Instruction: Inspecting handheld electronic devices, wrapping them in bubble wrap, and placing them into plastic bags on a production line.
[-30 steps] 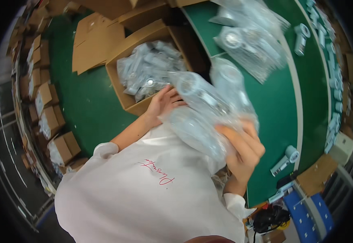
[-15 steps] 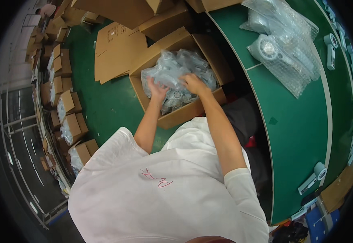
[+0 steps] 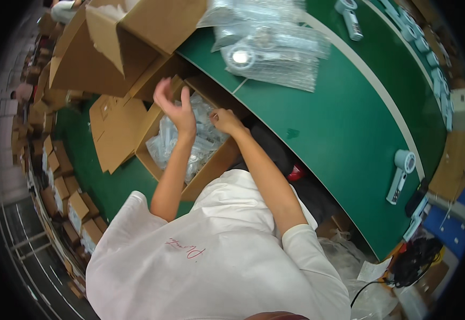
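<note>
My left hand (image 3: 179, 111) is raised over a cardboard box (image 3: 203, 173), fingers spread and thumb apart, with nothing in it. Loosely bent, the fingers of my right hand (image 3: 226, 121) hang over the box's right side, close to the green table's edge; I see nothing held in them. Inside the box lie several clear bubble-wrap bags (image 3: 173, 140) with pale devices in them, partly hidden by my hands and forearms. More bubble-wrap bags (image 3: 275, 58) lie on the green table (image 3: 318, 133), one showing a round-headed handheld fan (image 3: 241, 57).
Unwrapped handheld fans (image 3: 401, 176) lie along the table's right side. Large open cartons (image 3: 160, 24) stand at the back left, by flattened cardboard (image 3: 116, 130) on the floor. A row of filled boxes (image 3: 80, 205) lines the left. Cables (image 3: 419, 261) and plastic lie at the lower right.
The view has swung right, so the box and table sit further left. My left hand has lifted off the bags in the box. My right hand has drawn back to the box's right side.
</note>
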`<state>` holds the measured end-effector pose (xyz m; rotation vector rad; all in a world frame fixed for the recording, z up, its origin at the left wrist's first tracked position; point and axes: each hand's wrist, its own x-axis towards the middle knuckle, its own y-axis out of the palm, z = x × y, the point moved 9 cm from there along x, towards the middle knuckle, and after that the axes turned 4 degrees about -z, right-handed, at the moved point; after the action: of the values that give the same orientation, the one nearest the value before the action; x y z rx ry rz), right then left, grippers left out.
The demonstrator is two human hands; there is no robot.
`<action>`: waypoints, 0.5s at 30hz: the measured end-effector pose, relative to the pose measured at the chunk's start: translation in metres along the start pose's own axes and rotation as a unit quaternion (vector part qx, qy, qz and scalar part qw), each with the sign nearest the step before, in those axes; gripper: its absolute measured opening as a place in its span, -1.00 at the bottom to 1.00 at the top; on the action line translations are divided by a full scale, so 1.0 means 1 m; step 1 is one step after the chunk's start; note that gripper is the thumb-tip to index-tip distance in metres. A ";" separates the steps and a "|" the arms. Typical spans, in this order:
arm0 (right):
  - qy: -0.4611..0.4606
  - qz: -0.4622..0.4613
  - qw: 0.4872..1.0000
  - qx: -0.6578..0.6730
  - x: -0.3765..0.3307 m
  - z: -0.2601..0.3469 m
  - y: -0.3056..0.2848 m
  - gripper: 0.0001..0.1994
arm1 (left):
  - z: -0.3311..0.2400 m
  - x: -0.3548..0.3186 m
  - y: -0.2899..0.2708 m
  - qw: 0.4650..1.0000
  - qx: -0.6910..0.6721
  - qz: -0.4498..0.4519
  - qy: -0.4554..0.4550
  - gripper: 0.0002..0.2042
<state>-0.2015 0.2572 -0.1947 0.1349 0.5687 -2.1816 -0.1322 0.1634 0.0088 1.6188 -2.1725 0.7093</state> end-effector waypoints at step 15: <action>-0.020 -0.033 0.999 0.013 -0.036 0.009 -0.034 -0.79 | -0.164 -0.073 0.283 0.670 0.150 0.422 0.592 -0.63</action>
<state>-0.2042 0.2970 -0.1646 0.0887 0.5288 -2.2522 -0.3850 0.3791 0.0502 -0.1609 -1.5737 1.7678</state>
